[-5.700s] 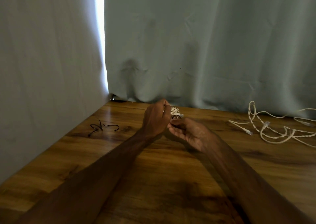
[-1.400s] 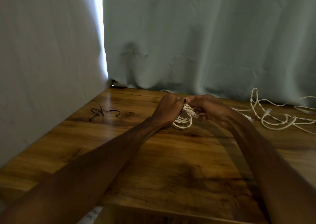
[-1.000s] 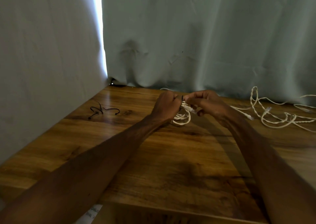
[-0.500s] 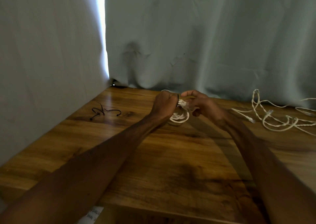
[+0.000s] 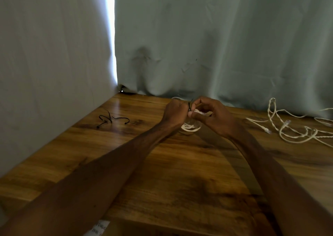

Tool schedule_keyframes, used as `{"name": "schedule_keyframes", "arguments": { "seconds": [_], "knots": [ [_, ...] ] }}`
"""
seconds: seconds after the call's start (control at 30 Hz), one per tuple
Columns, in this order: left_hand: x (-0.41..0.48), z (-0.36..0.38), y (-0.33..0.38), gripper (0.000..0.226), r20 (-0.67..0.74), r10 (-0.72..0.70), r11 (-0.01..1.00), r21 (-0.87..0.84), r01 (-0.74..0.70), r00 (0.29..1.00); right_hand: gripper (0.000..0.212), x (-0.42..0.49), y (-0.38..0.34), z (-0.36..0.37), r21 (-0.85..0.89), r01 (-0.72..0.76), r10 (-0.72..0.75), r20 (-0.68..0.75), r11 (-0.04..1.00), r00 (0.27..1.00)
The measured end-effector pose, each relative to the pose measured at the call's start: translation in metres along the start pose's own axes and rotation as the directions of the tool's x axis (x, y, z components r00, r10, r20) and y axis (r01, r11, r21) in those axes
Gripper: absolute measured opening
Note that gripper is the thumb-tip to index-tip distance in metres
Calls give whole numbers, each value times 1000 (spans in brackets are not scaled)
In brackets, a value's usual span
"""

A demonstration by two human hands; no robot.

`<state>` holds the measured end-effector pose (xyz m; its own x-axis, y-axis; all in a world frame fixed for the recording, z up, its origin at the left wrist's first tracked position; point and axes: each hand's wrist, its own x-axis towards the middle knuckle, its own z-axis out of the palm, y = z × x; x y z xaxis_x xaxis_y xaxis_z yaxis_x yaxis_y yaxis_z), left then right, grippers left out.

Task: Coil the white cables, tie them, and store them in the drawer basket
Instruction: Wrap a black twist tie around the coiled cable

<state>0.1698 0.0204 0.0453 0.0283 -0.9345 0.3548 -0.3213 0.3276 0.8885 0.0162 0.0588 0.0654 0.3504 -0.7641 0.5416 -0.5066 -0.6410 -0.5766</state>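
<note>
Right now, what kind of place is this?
Probably a makeshift recording or work corner, not a fitted workshop: a wooden tabletop closed in by pale curtains on two sides, with loose white cables and black ties lying out. I can't tell the wider room.

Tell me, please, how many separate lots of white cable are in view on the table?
2. One coiled bundle is held between the left hand and right hand at the table's middle; one loose tangle lies at far right, running off frame, so more may be hidden.

Left hand (image 5: 174, 113), right hand (image 5: 210, 115) pinched together
</note>
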Motion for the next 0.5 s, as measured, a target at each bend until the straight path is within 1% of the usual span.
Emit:
{"name": "schedule_keyframes", "arguments": {
  "seconds": [0.1, 0.13, 0.17, 0.3, 0.43, 0.5],
  "knots": [
    [3, 1, -3, 32, -10, -3, 1000, 29, 3, 1000, 11, 2, 1, 3, -132, 10, -23, -100, 991, 995],
    [3, 1, -3, 32, -10, -5, 999, 36, 6, 1000, 11, 3, -1, 3, -164, 16, -39, -138, 986, 990],
    [4, 0, -4, 33, -7, -1, 999, 38, 1, 1000, 11, 4, -3, 2, -160, 30, -56, -162, 987, 985],
    [1, -1, -4, 37, 18, 41, 997, 68, -42, 999, 13, 5, -13, -2, 13, 72, -69, -164, 997, 984],
    [3, -2, -8, 38, 17, 32, 995, 99, -34, 999, 25, 2, -16, -5, 190, -7, 38, -158, 982, 987],
    [3, -2, -9, 40, 4, 49, 996, 80, -49, 999, 20, 1, -18, -8, 229, -4, 43, -165, 973, 985]
  ]
}}
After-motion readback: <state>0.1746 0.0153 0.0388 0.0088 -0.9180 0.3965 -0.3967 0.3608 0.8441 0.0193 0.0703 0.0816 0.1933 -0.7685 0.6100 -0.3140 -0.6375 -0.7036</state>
